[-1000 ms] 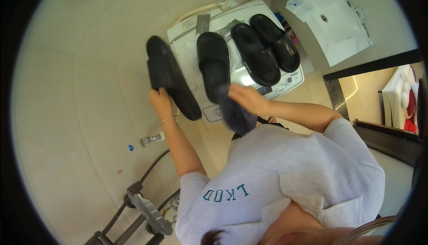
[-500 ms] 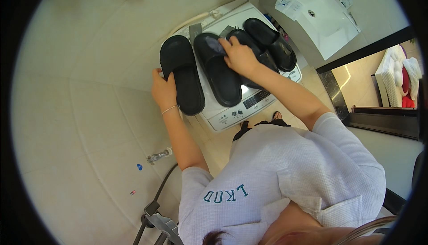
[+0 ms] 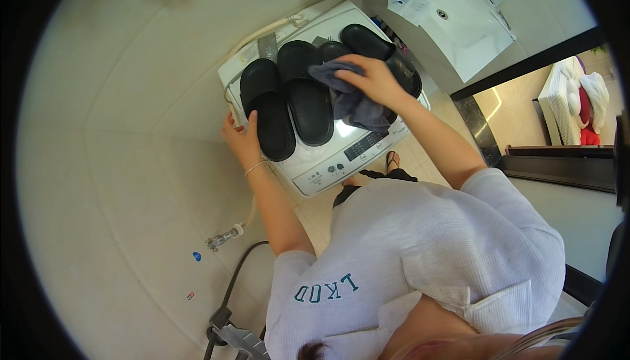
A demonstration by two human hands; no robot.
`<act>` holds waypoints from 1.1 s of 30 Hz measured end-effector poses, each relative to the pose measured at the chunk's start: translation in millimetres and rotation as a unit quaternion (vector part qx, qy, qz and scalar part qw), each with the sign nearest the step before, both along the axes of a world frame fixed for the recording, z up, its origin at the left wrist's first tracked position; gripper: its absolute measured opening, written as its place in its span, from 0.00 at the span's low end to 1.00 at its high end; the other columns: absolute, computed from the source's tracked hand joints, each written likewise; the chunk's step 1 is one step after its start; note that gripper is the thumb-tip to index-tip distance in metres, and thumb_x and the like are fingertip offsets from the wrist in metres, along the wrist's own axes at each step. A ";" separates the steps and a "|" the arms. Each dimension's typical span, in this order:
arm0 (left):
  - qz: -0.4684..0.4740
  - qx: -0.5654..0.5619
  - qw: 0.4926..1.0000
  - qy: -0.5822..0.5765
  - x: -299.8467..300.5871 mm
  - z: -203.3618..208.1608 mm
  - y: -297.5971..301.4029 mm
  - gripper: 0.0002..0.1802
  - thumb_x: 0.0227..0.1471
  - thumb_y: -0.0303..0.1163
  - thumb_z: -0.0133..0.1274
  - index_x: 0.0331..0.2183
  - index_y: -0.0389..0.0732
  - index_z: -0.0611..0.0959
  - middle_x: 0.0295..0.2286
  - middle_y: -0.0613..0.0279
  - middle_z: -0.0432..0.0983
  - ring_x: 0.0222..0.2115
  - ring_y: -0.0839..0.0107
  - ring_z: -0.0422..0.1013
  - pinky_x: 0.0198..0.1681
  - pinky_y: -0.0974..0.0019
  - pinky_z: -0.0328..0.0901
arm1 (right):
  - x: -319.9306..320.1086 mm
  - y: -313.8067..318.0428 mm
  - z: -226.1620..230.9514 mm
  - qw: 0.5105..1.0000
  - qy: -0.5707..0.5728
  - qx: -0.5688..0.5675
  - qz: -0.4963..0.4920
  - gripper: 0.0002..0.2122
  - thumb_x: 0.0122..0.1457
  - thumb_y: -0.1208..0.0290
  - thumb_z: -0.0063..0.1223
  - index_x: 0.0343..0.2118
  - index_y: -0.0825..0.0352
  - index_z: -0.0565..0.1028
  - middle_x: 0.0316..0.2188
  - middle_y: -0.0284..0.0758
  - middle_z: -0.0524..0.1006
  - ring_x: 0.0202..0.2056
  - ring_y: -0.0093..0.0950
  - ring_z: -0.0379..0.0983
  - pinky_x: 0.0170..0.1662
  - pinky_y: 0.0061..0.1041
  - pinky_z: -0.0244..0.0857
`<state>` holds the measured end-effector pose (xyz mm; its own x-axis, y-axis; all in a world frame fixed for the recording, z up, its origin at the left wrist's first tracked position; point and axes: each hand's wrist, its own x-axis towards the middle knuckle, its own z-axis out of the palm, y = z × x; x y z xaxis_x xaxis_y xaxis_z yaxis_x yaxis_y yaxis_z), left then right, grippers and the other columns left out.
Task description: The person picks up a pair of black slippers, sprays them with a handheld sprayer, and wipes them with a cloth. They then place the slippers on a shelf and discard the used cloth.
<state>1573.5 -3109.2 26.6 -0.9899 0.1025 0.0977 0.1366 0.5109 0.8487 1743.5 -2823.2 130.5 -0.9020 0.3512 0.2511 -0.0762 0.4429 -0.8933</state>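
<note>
R hand (image 3: 375, 81) grips dark, crumpled, prob. grey cloth (image 3: 354, 101) over slippers (image 3: 289, 107).

A single head view looks steeply down from above the person; the fisheye bends the floor tiles; the washing machine (image 3: 325, 120) sits near, upper centre; shoulders fill the lower edge.

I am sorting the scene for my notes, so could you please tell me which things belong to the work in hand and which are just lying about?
In hand:
left hand on the leftmost black slipper
right hand holding a grey cloth
other black slippers
washing machine

Lying about:
white sink
wall tap
dark hose
</note>
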 end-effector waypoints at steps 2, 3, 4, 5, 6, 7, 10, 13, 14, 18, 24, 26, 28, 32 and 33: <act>0.010 0.056 0.998 0.022 12.0 2.9 -3.6 0.37 0.50 0.48 0.62 0.54 0.34 0.70 0.46 0.50 0.65 0.39 0.64 0.69 0.45 0.61 0.66 | 37.5 24.8 19.6 0.993 -0.097 -0.058 -0.031 0.13 0.56 0.63 0.60 0.34 0.70 0.78 0.29 0.36 0.79 0.31 0.20 0.73 0.39 0.21 0.66; 0.022 0.061 0.998 0.021 18.5 5.9 -3.0 0.35 0.52 0.47 0.60 0.53 0.34 0.70 0.46 0.50 0.65 0.40 0.63 0.68 0.46 0.60 0.65 | 53.6 38.3 27.0 0.985 -0.148 -0.079 -0.047 0.13 0.55 0.63 0.61 0.31 0.71 0.79 0.28 0.35 0.78 0.30 0.20 0.72 0.36 0.22 0.65; 0.029 0.071 0.997 0.027 25.3 10.0 -1.3 0.34 0.53 0.46 0.59 0.53 0.34 0.70 0.46 0.50 0.65 0.41 0.61 0.68 0.46 0.59 0.65 | 65.7 50.3 31.3 0.988 -0.151 0.001 -0.041 0.13 0.54 0.63 0.62 0.30 0.71 0.79 0.29 0.36 0.78 0.30 0.22 0.72 0.35 0.22 0.64; 0.035 0.082 0.995 0.034 32.4 14.9 2.4 0.32 0.54 0.45 0.58 0.53 0.34 0.70 0.46 0.50 0.65 0.42 0.60 0.68 0.47 0.59 0.64 | 73.1 59.8 32.0 0.980 -0.166 0.088 -0.073 0.13 0.53 0.63 0.62 0.29 0.71 0.79 0.29 0.36 0.78 0.30 0.24 0.72 0.34 0.23 0.63; 0.048 0.051 0.994 0.081 40.1 20.7 7.3 0.31 0.55 0.43 0.57 0.53 0.34 0.71 0.46 0.50 0.65 0.44 0.59 0.67 0.48 0.58 0.64 | 75.8 66.2 29.1 0.974 -0.156 0.156 -0.056 0.13 0.51 0.67 0.62 0.36 0.70 0.79 0.35 0.38 0.79 0.36 0.33 0.75 0.39 0.27 0.67; 0.058 0.021 0.990 0.128 48.1 27.4 13.2 0.29 0.55 0.42 0.57 0.53 0.34 0.71 0.46 0.49 0.66 0.45 0.57 0.67 0.49 0.57 0.63 | 74.3 69.8 23.4 0.975 -0.118 0.188 0.008 0.14 0.50 0.68 0.61 0.39 0.69 0.78 0.37 0.39 0.78 0.38 0.35 0.75 0.41 0.29 0.67; 0.014 -0.066 0.956 0.285 70.4 48.9 40.5 0.26 0.55 0.38 0.56 0.52 0.35 0.72 0.46 0.48 0.67 0.47 0.53 0.65 0.51 0.54 0.62 | 55.8 72.2 0.2 0.953 -0.076 0.272 0.106 0.22 0.48 0.70 0.59 0.49 0.67 0.74 0.42 0.41 0.77 0.45 0.41 0.73 0.48 0.34 0.67; -0.077 -0.054 0.937 0.337 99.8 61.1 74.2 0.23 0.51 0.34 0.58 0.48 0.38 0.77 0.46 0.50 0.69 0.48 0.53 0.65 0.51 0.54 0.61 | 37.8 77.3 -11.9 0.922 -0.173 0.287 0.193 0.20 0.49 0.68 0.59 0.47 0.68 0.75 0.41 0.43 0.76 0.43 0.42 0.74 0.47 0.34 0.67; -0.110 -0.060 0.932 0.340 109.7 62.2 83.9 0.22 0.50 0.34 0.59 0.47 0.39 0.78 0.46 0.51 0.69 0.48 0.53 0.65 0.51 0.54 0.60 | 34.8 80.2 -11.8 0.921 -0.173 0.275 0.213 0.19 0.50 0.68 0.58 0.45 0.68 0.76 0.40 0.43 0.76 0.42 0.42 0.74 0.46 0.35 0.67; -0.215 -0.123 0.917 0.313 138.8 53.0 108.7 0.22 0.43 0.34 0.64 0.45 0.47 0.82 0.46 0.54 0.70 0.48 0.52 0.65 0.51 0.56 0.61 | 39.0 86.7 2.1 0.935 -0.138 0.252 0.208 0.15 0.51 0.64 0.58 0.37 0.69 0.77 0.34 0.43 0.75 0.38 0.42 0.74 0.42 0.36 0.67; -0.193 -0.140 0.932 0.272 160.1 48.1 113.7 0.26 0.43 0.30 0.63 0.47 0.43 0.80 0.49 0.53 0.68 0.51 0.52 0.64 0.53 0.54 0.61 | 82.2 87.0 46.1 0.951 -0.074 0.234 0.187 0.16 0.51 0.61 0.58 0.36 0.69 0.78 0.32 0.43 0.78 0.36 0.41 0.75 0.41 0.33 0.68; -0.197 -0.083 0.936 0.279 172.8 52.6 118.8 0.30 0.43 0.27 0.62 0.51 0.41 0.76 0.51 0.51 0.67 0.52 0.52 0.64 0.54 0.55 0.61 | 102.5 93.8 62.4 0.982 -0.090 0.105 0.125 0.16 0.52 0.61 0.59 0.36 0.69 0.78 0.30 0.43 0.78 0.32 0.38 0.75 0.39 0.30 0.67; -0.207 -0.057 0.928 0.305 188.4 54.8 132.3 0.36 0.48 0.25 0.59 0.59 0.39 0.66 0.53 0.49 0.64 0.54 0.53 0.63 0.57 0.57 0.60 | 121.4 102.4 76.9 0.991 -0.105 -0.021 0.076 0.13 0.57 0.64 0.57 0.38 0.71 0.78 0.30 0.36 0.79 0.32 0.22 0.73 0.40 0.20 0.66; -0.260 0.286 0.921 0.057 208.6 42.9 187.9 0.34 0.55 0.35 0.54 0.60 0.41 0.62 0.54 0.52 0.64 0.55 0.56 0.62 0.60 0.57 0.58 | 152.6 113.0 96.2 0.961 -0.122 -0.243 0.053 0.13 0.61 0.65 0.53 0.36 0.73 0.78 0.31 0.32 0.80 0.32 0.19 0.74 0.38 0.20 0.67; -0.258 0.362 0.895 -0.017 215.3 37.9 200.9 0.33 0.57 0.39 0.53 0.60 0.42 0.62 0.54 0.53 0.65 0.56 0.58 0.62 0.61 0.57 0.57 | 160.3 115.0 98.9 0.940 -0.115 -0.316 0.061 0.14 0.62 0.64 0.52 0.37 0.73 0.78 0.32 0.32 0.80 0.32 0.19 0.74 0.39 0.20 0.68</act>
